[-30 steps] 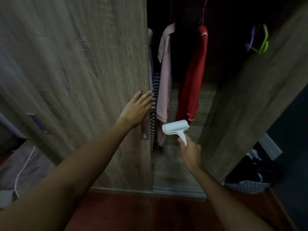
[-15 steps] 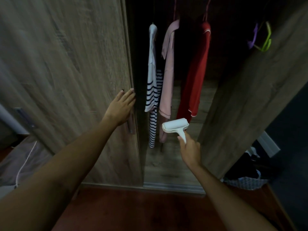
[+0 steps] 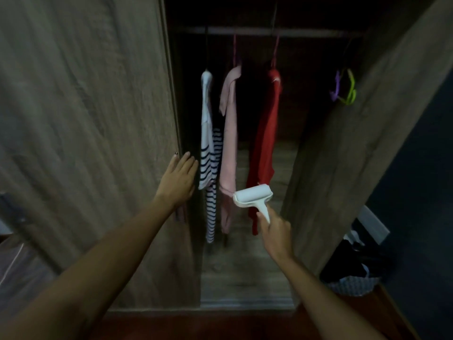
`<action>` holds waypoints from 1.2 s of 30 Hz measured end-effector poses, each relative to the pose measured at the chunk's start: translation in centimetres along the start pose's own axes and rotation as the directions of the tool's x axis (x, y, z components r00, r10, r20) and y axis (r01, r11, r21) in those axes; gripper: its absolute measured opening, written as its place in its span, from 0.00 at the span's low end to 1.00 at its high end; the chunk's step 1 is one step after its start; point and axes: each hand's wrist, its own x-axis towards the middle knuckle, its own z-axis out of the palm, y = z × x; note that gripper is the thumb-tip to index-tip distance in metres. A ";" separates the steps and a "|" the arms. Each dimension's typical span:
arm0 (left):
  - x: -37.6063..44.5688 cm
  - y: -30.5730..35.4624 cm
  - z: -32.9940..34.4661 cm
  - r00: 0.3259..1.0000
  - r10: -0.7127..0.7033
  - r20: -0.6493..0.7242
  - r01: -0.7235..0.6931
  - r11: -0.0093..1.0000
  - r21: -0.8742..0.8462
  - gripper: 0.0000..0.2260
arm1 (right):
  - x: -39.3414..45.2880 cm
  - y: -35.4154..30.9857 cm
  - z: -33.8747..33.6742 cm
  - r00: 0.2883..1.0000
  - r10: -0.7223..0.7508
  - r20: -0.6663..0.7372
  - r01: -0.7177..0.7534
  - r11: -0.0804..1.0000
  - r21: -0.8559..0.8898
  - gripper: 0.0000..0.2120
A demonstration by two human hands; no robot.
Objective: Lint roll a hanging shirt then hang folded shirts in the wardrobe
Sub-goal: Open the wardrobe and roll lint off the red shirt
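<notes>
Door edge (image 3: 171, 94) now lies further left, uncovering the striped shirt (image 3: 208, 153). Left hand (image 3: 177, 179), fingers straight, presses that edge to keep the opening wide. Right hand (image 3: 275, 229) grips the lint roller (image 3: 252, 196), poised before the pink shirt (image 3: 229, 133) and red shirt (image 3: 264, 148); spare hangers (image 3: 343, 88) hang beyond, right.

A dark bundle of clothes (image 3: 353, 261) is lying on the floor at the lower right, touching a patterned fabric basket (image 3: 353, 287). A white cable (image 3: 11, 265) is trailing over grey bedding (image 3: 17, 278) at the left.
</notes>
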 end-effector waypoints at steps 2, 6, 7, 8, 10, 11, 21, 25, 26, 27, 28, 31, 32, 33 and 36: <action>1.4 0.7 -1.3 0.998 0.012 -0.055 -0.016 0.997 -0.080 0.28 | 0.6 -0.5 -1.5 0.999 0.019 -0.029 -0.019 1.000 0.022 0.17; 4.6 2.9 -4.9 0.968 -0.001 -0.253 -0.057 0.973 -0.223 0.23 | 1.6 -1.6 -5.0 0.986 0.017 -0.165 -0.002 0.996 0.088 0.16; 5.4 3.5 -5.9 0.954 -0.012 -0.301 -0.071 0.962 -0.264 0.22 | 1.8 -1.9 -5.8 0.981 0.013 -0.192 0.008 0.994 0.107 0.15; 6.1 4.1 -6.9 0.940 -0.023 -0.342 -0.086 0.950 -0.300 0.22 | 2.0 -2.1 -6.6 0.977 0.012 -0.213 0.014 0.992 0.123 0.15; 7.4 5.4 -8.7 0.912 -0.049 -0.408 -0.118 0.920 -0.373 0.21 | 2.3 -2.4 -8.0 0.968 0.022 -0.252 0.013 0.990 0.137 0.15; 8.0 6.1 -9.4 0.901 -0.070 -0.428 -0.130 0.898 -0.421 0.20 | 2.5 -2.4 -8.6 0.962 0.027 -0.270 0.011 0.990 0.138 0.15; 13.0 11.5 -11.4 0.926 -0.237 -0.293 -0.055 0.684 -0.727 0.21 | 4.2 -1.2 -12.2 0.909 0.081 -0.409 -0.022 0.989 0.147 0.10; 15.4 13.3 -10.6 0.937 -0.284 -0.205 0.029 0.647 -0.762 0.29 | 7.3 -0.3 -13.2 0.914 0.111 -0.389 -0.023 0.975 0.222 0.13; 16.0 13.7 -10.3 0.936 -0.291 -0.198 0.047 0.660 -0.750 0.31 | 8.5 0.1 -13.2 0.919 0.117 -0.376 -0.024 0.969 0.244 0.13; 16.6 14.1 -10.0 0.935 -0.301 -0.189 0.068 0.673 -0.737 0.33 | 9.8 0.4 -13.1 0.926 0.118 -0.360 -0.020 0.964 0.265 0.13; 17.2 14.4 -9.7 0.933 -0.310 -0.180 0.086 0.681 -0.727 0.33 | 11.1 0.8 -12.8 0.932 0.115 -0.343 -0.013 0.958 0.285 0.13; 18.6 14.5 -8.6 0.918 -0.352 -0.182 0.108 0.664 -0.740 0.24 | 15.0 1.4 -11.8 0.948 0.074 -0.311 0.035 0.943 0.332 0.14; 18.9 14.4 -8.2 0.907 -0.374 -0.193 0.105 0.645 -0.757 0.19 | 16.2 1.6 -11.5 0.952 0.048 -0.301 0.059 0.940 0.336 0.14; 19.0 14.1 -7.8 0.895 -0.399 -0.201 0.107 0.629 -0.770 0.16 | 17.4 1.7 -11.2 0.956 0.020 -0.293 0.083 0.938 0.336 0.13; 19.3 12.8 -6.7 0.847 -0.489 -0.209 0.149 0.595 -0.790 0.14 | 20.7 1.9 -10.3 0.960 -0.045 -0.278 0.140 0.932 0.333 0.13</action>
